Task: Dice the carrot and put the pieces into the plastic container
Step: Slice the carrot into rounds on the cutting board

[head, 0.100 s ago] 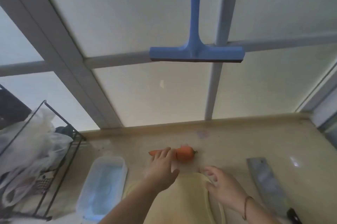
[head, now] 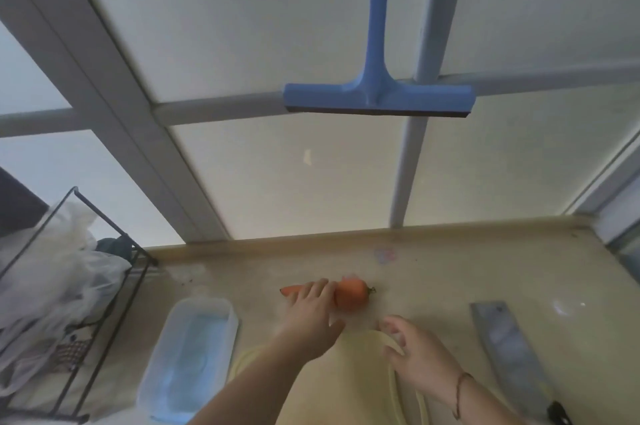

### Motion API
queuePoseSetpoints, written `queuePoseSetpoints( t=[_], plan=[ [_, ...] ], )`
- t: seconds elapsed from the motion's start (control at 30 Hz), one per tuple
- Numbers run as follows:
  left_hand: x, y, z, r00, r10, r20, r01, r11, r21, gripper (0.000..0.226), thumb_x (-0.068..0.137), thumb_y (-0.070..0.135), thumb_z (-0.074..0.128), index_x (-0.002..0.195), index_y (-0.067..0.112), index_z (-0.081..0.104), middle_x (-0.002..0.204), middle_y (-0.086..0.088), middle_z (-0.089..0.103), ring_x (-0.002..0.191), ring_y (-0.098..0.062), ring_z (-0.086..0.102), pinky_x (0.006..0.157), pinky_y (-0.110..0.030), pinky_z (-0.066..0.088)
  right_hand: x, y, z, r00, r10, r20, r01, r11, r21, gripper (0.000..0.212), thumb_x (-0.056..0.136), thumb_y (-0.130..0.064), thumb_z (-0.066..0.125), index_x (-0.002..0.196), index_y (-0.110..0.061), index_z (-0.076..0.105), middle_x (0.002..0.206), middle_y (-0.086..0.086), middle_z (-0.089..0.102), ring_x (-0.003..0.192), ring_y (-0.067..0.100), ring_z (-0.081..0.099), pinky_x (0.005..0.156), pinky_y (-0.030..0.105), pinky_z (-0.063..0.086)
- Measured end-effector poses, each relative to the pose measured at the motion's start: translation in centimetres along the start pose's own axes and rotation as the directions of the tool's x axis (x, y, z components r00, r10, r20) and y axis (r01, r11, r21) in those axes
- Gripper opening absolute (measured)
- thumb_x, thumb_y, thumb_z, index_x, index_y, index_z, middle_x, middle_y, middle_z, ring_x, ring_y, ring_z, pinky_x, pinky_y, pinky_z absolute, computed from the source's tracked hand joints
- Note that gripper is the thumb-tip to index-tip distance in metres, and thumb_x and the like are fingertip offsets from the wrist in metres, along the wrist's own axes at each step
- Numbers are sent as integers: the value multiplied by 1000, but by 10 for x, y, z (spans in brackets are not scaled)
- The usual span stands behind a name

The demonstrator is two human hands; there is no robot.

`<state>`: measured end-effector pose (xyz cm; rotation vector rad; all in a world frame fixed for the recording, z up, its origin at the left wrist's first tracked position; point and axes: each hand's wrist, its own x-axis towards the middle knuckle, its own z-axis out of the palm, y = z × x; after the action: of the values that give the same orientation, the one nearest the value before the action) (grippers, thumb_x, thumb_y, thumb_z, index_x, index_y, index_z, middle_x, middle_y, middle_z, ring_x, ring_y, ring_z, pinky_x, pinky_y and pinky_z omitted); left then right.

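Left hand: the left hand (head: 313, 315) reached forward over the counter with its fingers (head: 317, 289) laid straight across the middle of the carrot (head: 351, 292), touching it from above; whether they had begun to curl round it could not be told, and it read as a flat hand, not a closed grip.
Right hand: the right hand (head: 417, 353) rested at the far right corner of the board (head: 346, 379), fingers loosely curled at its rim; contact was likely but blurred, so it could not be told whether it pinched the edge or only lay against it (probably steadying the board).
Carrot: it lay whole and uncut on the counter (head: 450, 272), just beyond the board, thin tip to the left, thick stem end to the right. None of it was on the board or in the tub.
Why so: by judgement, the carrot sat within easy reach so the left hand could draw it back onto the board for cutting.
Board: pale yellow, directly in front of the person, between tub and knife, which suits a cut-then-transfer order.
Tub: the clear plastic tub (head: 194, 355) stood open just left of the board, close enough to take pieces with a short sweep.
Knife: the cleaver (head: 505, 348) lay flat on the counter right of the board, untouched, handle towards the person, ready for the right hand.
Progress: dicing not yet begun.
Further out: a wire rack (head: 104, 286) holding plastic bags (head: 52, 262) stood at far left; a blue squeegee (head: 377, 99) hung against the frosted window (head: 277, 182).
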<state>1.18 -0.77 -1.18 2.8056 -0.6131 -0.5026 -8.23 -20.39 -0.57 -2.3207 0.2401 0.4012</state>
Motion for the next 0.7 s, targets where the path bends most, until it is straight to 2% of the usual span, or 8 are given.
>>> queuePoseSetpoints(
  t=[0.07,0.17,0.27,0.37,0.43,0.57,0.63,0.7],
  plan=[
    [12,1,5,1000,4,19,-5,999,38,73,96,51,54,158,28,22,164,5,25,151,-21,19,122,-43,13,6,-2,3,1000,11,28,-10,1000,-4,53,87,-33,62,137,-28,46,130,-11,58,108,-2,54,94,12,39],
    [27,-1,16,999,5,41,-9,995,101,78,95,57,53,159,29,19,162,6,28,151,-23,20,123,-51,7,14,-1,5,1000,1,30,-1,1000,-1,52,88,-30,63,136,-28,46,129,-11,58,89,-18,46,90,7,36],
    [39,-1,21,999,-1,46,-4,995,104,76,95,58,54,157,29,22,158,4,35,147,-26,27,122,-52,7,24,4,6,1000,14,18,-14,999,36,52,88,-28,64,136,-26,47,130,-7,60,84,-18,44,88,7,36],
    [43,-1,21,999,29,28,-32,993,113,61,100,44,50,154,27,28,151,0,42,140,-29,35,120,-48,15,25,3,5,997,38,71,-41,998,38,56,89,-26,63,141,-25,42,136,-4,57,105,-7,53,90,5,33],
    [42,-3,22,998,62,25,-65,988,139,59,100,32,49,155,26,27,148,-2,44,134,-30,39,115,-44,23,25,5,5,994,46,102,-51,998,44,58,90,-25,62,143,-25,39,140,-3,54,123,2,52,94,6,32],
    [26,-2,24,995,101,13,-102,988,115,59,97,36,50,152,24,31,140,0,49,125,-28,44,104,-40,34,20,11,11,997,29,67,-33,998,58,56,88,-29,62,140,-30,43,135,-13,54,125,0,50,104,14,36],
    [12,1,26,994,107,-16,-105,990,90,55,98,46,50,147,26,36,137,3,50,123,-26,46,101,-38,35,13,10,13,1000,20,11,-20,997,72,36,87,-31,63,121,-37,54,120,-21,59,114,1,57,98,18,43],
    [-5,4,28,994,107,-34,-104,992,68,55,98,54,49,144,28,39,136,6,51,121,-24,46,98,-36,34,2,11,13,996,-41,-81,45,998,49,8,85,-33,64,85,-32,56,88,-19,65,86,2,61,82,26,51]
  ],
)
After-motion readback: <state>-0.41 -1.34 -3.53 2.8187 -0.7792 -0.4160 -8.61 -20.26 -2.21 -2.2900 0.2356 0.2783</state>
